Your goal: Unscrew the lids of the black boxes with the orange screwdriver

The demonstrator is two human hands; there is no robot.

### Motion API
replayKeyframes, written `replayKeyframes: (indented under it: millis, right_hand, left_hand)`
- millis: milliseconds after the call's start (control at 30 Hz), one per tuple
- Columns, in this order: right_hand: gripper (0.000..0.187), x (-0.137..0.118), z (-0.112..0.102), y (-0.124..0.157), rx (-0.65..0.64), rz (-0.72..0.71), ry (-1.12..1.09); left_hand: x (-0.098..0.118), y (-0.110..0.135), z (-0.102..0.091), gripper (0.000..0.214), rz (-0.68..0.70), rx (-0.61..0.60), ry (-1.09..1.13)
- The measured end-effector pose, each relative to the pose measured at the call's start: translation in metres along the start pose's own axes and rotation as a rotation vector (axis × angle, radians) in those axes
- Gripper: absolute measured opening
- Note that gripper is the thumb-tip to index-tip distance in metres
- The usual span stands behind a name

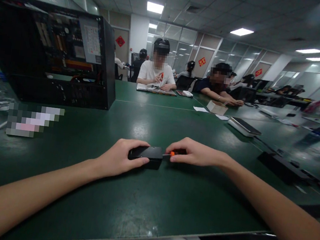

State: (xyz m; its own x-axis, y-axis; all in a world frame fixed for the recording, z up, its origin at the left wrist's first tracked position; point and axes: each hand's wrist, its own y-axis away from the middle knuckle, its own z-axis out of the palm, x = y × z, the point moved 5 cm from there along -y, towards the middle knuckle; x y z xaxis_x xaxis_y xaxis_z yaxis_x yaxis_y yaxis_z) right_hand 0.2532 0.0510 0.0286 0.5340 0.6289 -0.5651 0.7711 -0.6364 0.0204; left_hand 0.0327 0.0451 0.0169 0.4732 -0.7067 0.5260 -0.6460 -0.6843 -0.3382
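In the head view, the left hand lies over a small black oblong box on the dark green tabletop, thumb along the near side and fingers over the far side, clamped on it. The right hand pinches a screwdriver with an orange and dark handle, fingertips closed together on the handle. Its thin metal shaft points left and reaches the box's right end; whether the tip sits inside or only against that face cannot be told.

The box is near the middle of the table, its short right end facing the right hand. Green surface spreads between it and the table's near edge, which slants up toward the right, close to the person's lap. More of the green surface runs from the hands back toward a table seam.

Bounding the left side is a big black open-sided computer case, well apart from the left hand, with its lower edge behind it. Beyond the right forearm lie a long black block with cables and, farther back, a flat silver-and-black device. Across the table sits a person in a white shirt.
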Motion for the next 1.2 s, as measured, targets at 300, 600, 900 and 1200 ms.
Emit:
replayKeyframes:
  millis: [300, 600, 900, 1200]
  right_hand:
    - [0.035, -0.011, -0.004, 0.002, 0.171, -0.089, 0.083]
    - [0.030, -0.008, 0.004, 0.000, 0.190, -0.095, 0.218]
    - [0.028, 0.000, 0.002, 0.001, 0.211, -0.132, 0.219]
    - [0.029, 0.003, 0.000, 0.002, 0.220, -0.145, 0.390]
  left_hand:
    - [-0.002, 0.000, -0.002, 0.038, -0.111, 0.051, -0.020]
    - [-0.004, -0.002, -0.001, 0.036, -0.152, 0.090, 0.001]
    - [-0.001, 0.000, 0.000, 0.039, -0.094, 0.027, 0.042]
    - [-0.002, 0.002, -0.002, 0.041, -0.100, 0.026, 0.046]
